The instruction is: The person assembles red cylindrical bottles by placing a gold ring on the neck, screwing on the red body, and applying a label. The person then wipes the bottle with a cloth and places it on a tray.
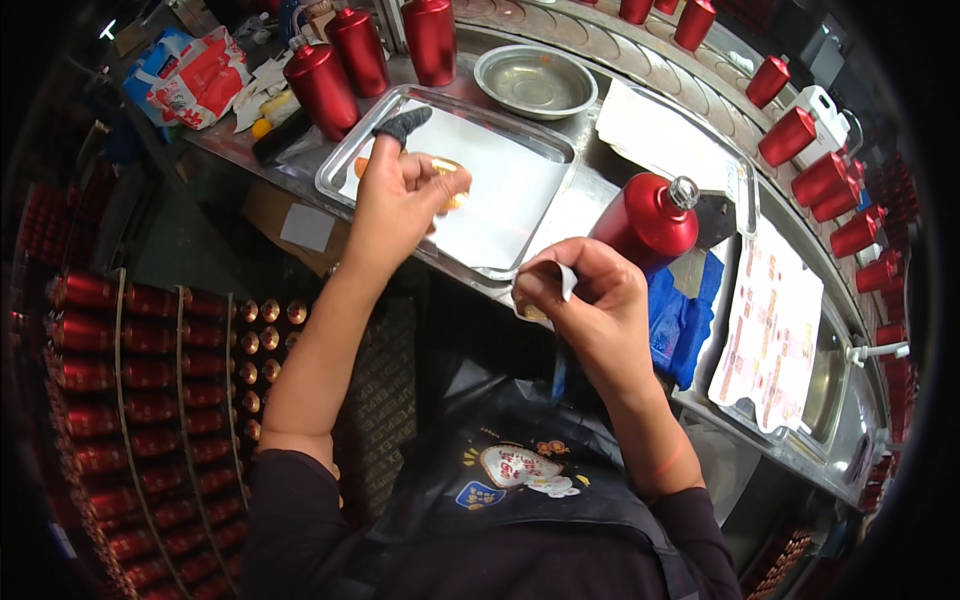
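Over a metal tray (571, 170) lined with white paper, my left hand (395, 205) pinches a small shiny gold piece (457, 199) between thumb and fingers. A black finger cot (403, 124) covers its raised index finger. My right hand (607, 300) is closer to me at the bench edge, closed on a small curled label (567, 282) with a white back and some gold showing below. Just beyond it, a glossy red bottle (650, 222) with an uncapped clear neck leans toward the right. The fingers partly hide both small pieces.
Several red bottles (320, 90) stand behind the tray, beside a metal bowl (533, 112). A curved conveyor (640, 50) carries more bottles. On the right are a blue cloth (690, 325) and printed sheets (765, 330). Racked red bottles (150, 375) fill the lower left.
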`<state>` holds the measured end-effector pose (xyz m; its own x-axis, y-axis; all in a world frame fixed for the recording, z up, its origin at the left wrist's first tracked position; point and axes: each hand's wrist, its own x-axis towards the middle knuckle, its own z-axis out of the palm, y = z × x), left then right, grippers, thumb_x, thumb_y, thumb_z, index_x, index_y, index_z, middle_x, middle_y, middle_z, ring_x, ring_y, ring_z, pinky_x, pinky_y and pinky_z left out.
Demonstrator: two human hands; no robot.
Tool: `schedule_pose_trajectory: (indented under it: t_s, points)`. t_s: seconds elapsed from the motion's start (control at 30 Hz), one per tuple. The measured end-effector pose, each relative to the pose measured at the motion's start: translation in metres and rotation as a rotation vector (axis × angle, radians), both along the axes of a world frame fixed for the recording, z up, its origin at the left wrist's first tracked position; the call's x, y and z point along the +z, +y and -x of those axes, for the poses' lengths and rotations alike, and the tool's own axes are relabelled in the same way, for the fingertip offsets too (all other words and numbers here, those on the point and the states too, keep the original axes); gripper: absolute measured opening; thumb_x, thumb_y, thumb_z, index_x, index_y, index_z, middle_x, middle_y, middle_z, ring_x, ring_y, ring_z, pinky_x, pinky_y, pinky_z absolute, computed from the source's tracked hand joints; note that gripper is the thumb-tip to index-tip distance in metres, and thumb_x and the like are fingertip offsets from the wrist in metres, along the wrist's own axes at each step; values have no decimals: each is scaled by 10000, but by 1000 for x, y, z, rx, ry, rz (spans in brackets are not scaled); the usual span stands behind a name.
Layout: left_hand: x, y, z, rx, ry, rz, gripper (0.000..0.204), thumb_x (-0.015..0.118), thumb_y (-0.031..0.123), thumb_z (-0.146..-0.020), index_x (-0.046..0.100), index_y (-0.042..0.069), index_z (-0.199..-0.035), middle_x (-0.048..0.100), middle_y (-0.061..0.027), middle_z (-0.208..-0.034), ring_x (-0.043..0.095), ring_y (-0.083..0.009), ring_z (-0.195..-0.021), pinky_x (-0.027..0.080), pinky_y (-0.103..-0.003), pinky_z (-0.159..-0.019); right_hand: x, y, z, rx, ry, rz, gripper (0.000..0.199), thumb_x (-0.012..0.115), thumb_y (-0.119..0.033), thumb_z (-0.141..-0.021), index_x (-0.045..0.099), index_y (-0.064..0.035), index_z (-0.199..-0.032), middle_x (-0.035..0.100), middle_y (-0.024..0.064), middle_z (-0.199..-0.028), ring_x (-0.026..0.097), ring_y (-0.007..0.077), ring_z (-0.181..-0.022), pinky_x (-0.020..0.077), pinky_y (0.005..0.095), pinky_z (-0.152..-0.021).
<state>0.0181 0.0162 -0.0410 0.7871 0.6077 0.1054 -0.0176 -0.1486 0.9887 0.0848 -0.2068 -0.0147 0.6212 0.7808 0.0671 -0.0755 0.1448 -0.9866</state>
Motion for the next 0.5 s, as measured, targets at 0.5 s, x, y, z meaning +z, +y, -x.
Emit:
schedule_pose_trajectory:
  t_s: [0.5]
  points:
    - [-70,101,-156,-592,413,-421,382,680,-28,-822,374,41,-1040,672,-106,-1069,624,-155,-921,506,-301,-814,1,-49,1,-138,121,-27,44,688,19,-916,662,28,-951,685,67,-856,641,112,-746,505,241,-675]
